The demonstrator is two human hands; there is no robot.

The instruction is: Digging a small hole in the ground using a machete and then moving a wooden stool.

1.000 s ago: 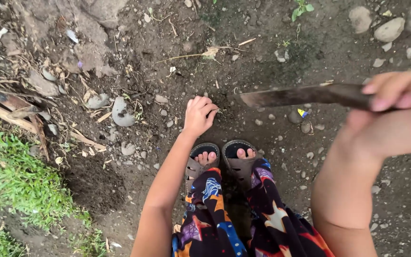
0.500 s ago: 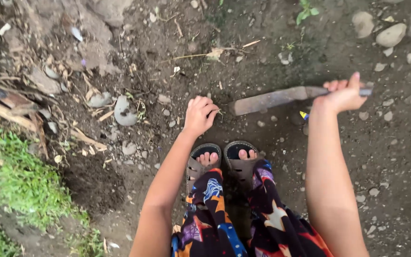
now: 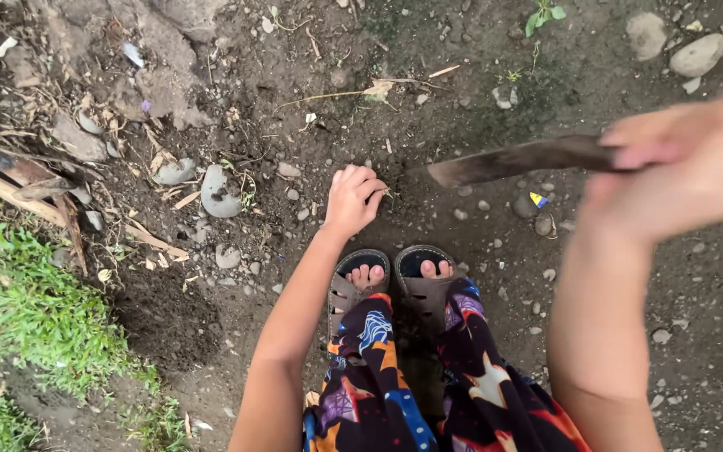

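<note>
Outdoors: I see bare dark soil [image 3: 236, 335] with scattered stones, dry sticks, and a grass patch [image 3: 18, 318] at left. My left hand [image 3: 353, 199] rests fingers-curled on the dirt just ahead of my sandals [image 3: 395, 280], pinching something too small to tell. My right hand [image 3: 679, 167], blurred, is closed around a long dark blade [image 3: 516, 159] held above the soil. Since half a second ago, right hand and blade have risen toward the camera; left hand unchanged.

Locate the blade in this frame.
In the head view the blade sits right of centre, held level by the right hand above the soil, its tip pointing toward the left hand near the sandals.
</note>
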